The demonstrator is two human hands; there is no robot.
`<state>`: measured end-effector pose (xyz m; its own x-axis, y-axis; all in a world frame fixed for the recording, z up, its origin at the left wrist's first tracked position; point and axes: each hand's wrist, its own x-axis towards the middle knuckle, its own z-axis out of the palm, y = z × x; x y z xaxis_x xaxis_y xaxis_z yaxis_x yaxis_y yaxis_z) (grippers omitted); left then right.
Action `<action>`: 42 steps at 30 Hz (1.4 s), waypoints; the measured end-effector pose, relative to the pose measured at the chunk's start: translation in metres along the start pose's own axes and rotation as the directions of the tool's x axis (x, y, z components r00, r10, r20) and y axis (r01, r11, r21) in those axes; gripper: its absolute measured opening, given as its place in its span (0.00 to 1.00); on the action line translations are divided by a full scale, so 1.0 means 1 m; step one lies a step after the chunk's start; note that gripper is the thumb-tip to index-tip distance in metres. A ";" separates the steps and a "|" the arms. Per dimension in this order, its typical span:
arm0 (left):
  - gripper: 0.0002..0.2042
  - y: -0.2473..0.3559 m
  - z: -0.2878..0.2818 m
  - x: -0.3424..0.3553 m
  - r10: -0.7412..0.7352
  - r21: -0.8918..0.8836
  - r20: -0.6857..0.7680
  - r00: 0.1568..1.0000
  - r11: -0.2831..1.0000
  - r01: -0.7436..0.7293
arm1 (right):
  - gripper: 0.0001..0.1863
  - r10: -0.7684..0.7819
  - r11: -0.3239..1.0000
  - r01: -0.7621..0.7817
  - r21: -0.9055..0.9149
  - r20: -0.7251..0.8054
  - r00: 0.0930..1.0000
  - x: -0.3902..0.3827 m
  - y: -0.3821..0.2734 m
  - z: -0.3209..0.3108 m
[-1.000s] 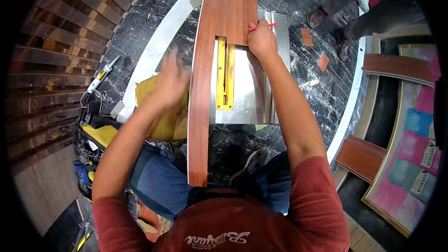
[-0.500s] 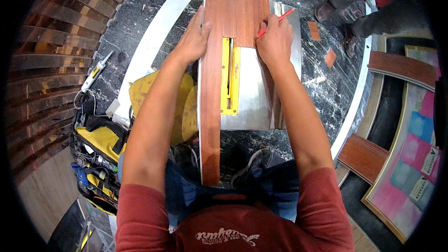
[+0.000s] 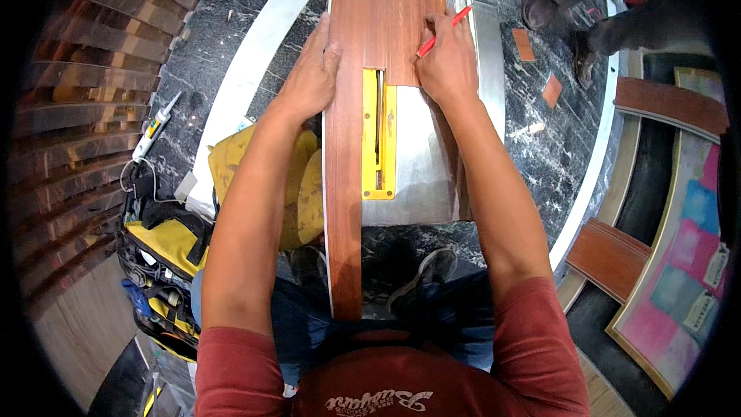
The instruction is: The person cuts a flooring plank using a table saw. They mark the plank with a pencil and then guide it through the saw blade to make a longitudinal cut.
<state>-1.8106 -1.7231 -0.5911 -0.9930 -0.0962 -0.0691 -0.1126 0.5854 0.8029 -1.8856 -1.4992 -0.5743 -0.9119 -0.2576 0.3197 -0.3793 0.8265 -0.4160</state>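
A long reddish-brown wooden board (image 3: 386,11) lies over the metal top (image 3: 424,162) of a table saw. An L-shaped cut-out leaves a narrow strip running toward me on the left. Beside that strip shows the saw's yellow slotted insert (image 3: 389,139). My left hand (image 3: 310,73) grips the board's left edge, fingers along the side and thumb at the top. Over the right edge, near the cut-out's corner, my right hand (image 3: 451,62) is closed round a red pencil (image 3: 444,31). The pencil slants with one end low by the board; whether it touches is unclear.
Yellow saw housing (image 3: 266,177) shows left of the board. A caulking tube (image 3: 157,127) and a yellow-black tool bag (image 3: 166,243) are farther left. Wood offcuts (image 3: 523,45) lie on the dark marbled floor at right. Another person's legs (image 3: 610,15) stand at far right, above a framed colourful panel (image 3: 687,262).
My right hand with the pencil has slid slightly farther from me along the board's right side. The left hand keeps its hold. The whole view has shifted a little.
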 end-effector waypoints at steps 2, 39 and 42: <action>0.31 0.000 -0.001 0.001 -0.010 -0.005 0.009 1.000 1.000 0.010 | 0.20 0.002 1.000 -0.002 -0.025 0.004 1.000 -0.002 -0.004 -0.003; 0.32 -0.010 -0.001 -0.002 0.016 0.045 -0.024 1.000 0.999 -0.015 | 0.26 -0.023 0.998 0.019 -0.062 -0.059 0.998 -0.013 -0.001 0.006; 0.32 -0.014 -0.001 -0.002 0.035 0.014 0.010 0.999 0.999 -0.035 | 0.20 -0.031 0.998 0.028 -0.062 -0.048 0.998 -0.013 -0.003 0.004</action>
<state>-1.8071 -1.7323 -0.6016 -0.9966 -0.0675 -0.0467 -0.0780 0.5996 0.7965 -1.8735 -1.4999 -0.5804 -0.8912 -0.2584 0.3728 -0.3940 0.8484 -0.3537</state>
